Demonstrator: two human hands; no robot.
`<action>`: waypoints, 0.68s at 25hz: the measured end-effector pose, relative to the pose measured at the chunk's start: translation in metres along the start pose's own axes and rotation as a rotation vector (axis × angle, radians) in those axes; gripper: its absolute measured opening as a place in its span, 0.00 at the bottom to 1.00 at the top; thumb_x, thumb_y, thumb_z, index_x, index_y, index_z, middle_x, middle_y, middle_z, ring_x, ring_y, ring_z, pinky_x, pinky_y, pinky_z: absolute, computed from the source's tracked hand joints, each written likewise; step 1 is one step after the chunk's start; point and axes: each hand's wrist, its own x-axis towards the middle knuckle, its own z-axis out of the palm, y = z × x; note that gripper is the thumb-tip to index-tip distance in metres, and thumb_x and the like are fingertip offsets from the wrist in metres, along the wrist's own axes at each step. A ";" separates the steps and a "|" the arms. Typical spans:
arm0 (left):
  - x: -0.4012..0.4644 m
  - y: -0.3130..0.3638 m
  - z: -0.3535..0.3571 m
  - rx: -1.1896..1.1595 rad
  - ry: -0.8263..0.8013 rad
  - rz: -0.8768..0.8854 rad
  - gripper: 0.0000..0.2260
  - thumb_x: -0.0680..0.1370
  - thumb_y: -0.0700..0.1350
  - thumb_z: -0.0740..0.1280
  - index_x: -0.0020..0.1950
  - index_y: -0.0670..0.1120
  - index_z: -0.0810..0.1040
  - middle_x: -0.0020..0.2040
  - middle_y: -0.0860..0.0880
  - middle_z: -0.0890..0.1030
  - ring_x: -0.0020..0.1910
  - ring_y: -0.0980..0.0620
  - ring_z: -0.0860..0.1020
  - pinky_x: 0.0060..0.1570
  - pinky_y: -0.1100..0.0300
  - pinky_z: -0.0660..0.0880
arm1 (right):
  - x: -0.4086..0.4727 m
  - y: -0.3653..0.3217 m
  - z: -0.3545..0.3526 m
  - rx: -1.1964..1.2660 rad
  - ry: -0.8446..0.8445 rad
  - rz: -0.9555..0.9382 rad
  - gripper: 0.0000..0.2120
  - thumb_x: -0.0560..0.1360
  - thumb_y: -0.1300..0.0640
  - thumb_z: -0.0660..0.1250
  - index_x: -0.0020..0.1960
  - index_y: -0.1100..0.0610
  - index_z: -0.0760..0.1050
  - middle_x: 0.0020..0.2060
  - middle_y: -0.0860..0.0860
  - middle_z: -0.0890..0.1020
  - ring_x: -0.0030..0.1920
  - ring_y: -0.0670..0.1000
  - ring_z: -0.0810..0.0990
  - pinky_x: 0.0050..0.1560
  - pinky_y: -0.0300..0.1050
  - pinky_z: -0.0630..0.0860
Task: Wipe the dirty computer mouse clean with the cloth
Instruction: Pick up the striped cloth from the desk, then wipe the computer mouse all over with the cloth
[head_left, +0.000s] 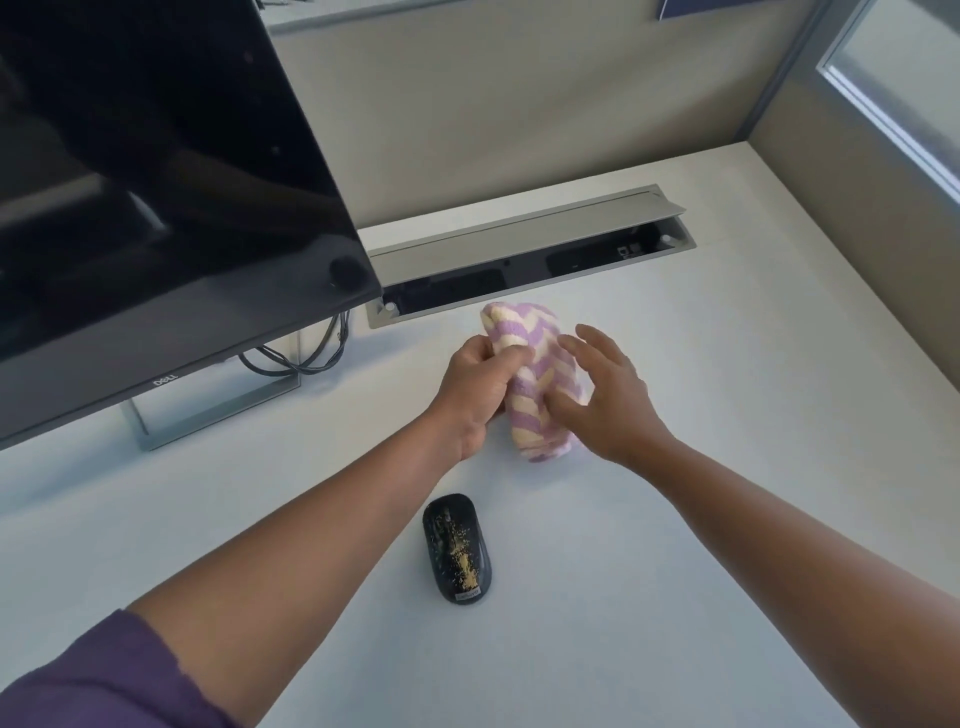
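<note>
- The bench (727, 467) is a pale, plain surface that carries everything here; a partition wall rises behind it.
- A dark monitor (156, 182) on a grey stand fills the upper left, with cables looping under its lower edge.
- A grey cable hatch (519, 244) set into the bench stands with its lid raised, just beyond the cloth.
- The cloth (535, 374) is a bunched, purple-and-cream zigzag towel lying on the bench between the two hands, well beyond the mouse.
- The left hand (475, 389) is closed on the cloth's left side, thumb and fingers pinching a fold of it.
- The right hand (605, 392) has its fingers spread and loose, resting on the cloth's right side without closing on it; it looks to be steadying or gathering the bundle.
- The mouse (457, 548) is black and lies by itself on the bench, nearer the person, touched by neither hand.
- Yellowish grit (460, 553) is scattered over its top, thickest along the middle and toward the near end.
- My reading: the step in hand is taking up the cloth; no wiping has begun.
- The next move calls for lifting the cloth with a firm hold, bringing it back over the mouse, and probably freeing one hand to pin the mouse so it does not slide under the strokes.
</note>
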 end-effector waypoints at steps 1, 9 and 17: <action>-0.015 0.002 -0.004 -0.018 -0.029 0.018 0.13 0.78 0.45 0.72 0.62 0.46 0.78 0.53 0.44 0.86 0.50 0.44 0.86 0.52 0.48 0.84 | -0.011 -0.009 -0.002 0.062 0.001 -0.024 0.30 0.78 0.49 0.70 0.77 0.49 0.67 0.79 0.47 0.64 0.76 0.55 0.66 0.73 0.66 0.67; -0.124 -0.020 -0.039 -0.207 -0.170 0.038 0.11 0.82 0.43 0.69 0.63 0.46 0.75 0.55 0.40 0.86 0.51 0.40 0.85 0.48 0.45 0.83 | -0.105 -0.048 0.010 0.339 -0.129 -0.031 0.41 0.75 0.40 0.71 0.82 0.38 0.53 0.80 0.37 0.50 0.78 0.48 0.61 0.69 0.52 0.75; -0.181 -0.084 -0.041 -0.439 -0.323 -0.044 0.20 0.82 0.46 0.68 0.72 0.42 0.71 0.67 0.35 0.79 0.65 0.34 0.78 0.65 0.36 0.74 | -0.155 -0.047 0.036 1.066 -0.234 0.309 0.63 0.61 0.43 0.85 0.82 0.39 0.46 0.70 0.54 0.77 0.61 0.56 0.84 0.57 0.61 0.83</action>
